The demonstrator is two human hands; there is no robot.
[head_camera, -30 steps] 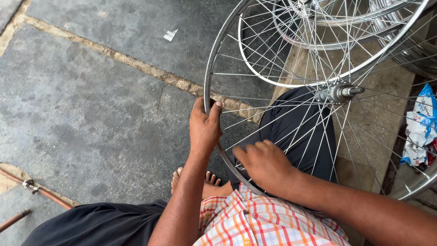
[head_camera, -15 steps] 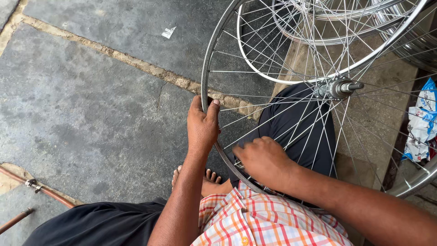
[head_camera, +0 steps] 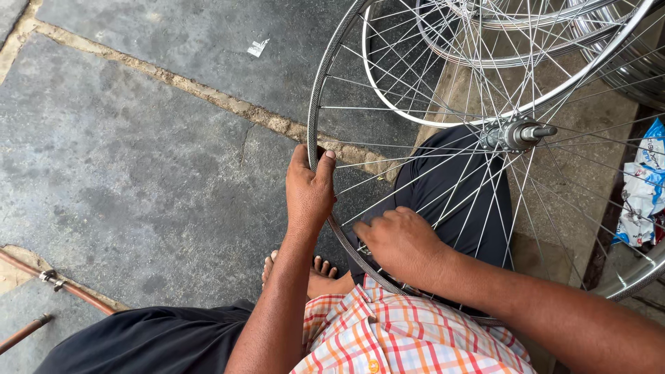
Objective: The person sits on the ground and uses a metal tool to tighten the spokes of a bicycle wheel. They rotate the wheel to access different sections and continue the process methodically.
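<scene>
1. Down at the far left, a brown pipe (head_camera: 76, 294) runs across the grey stone floor (head_camera: 138, 159), with a small scrap of paper (head_camera: 258, 48) lying farther up.
2. Next, the left hand (head_camera: 309, 192) is closed around the rim (head_camera: 320, 83) of a spoked bicycle wheel, thumb on one side and fingers curled over the other.
3. Below it, a bare foot (head_camera: 312, 273) rests on the floor, just beside the rim's lower arc.
4. Then the right hand (head_camera: 400, 241) sits among the spokes (head_camera: 443, 159) near the rim, fingers bent inward; whether it pinches anything cannot be told.
5. Further right, the hub (head_camera: 516, 134) stands over a dark trouser knee (head_camera: 450, 187), with the wheel upright against the lap.
6. Beyond, more rims (head_camera: 485, 59) lie stacked, and a blue-and-white packet (head_camera: 644, 187) sits at the right edge.
</scene>
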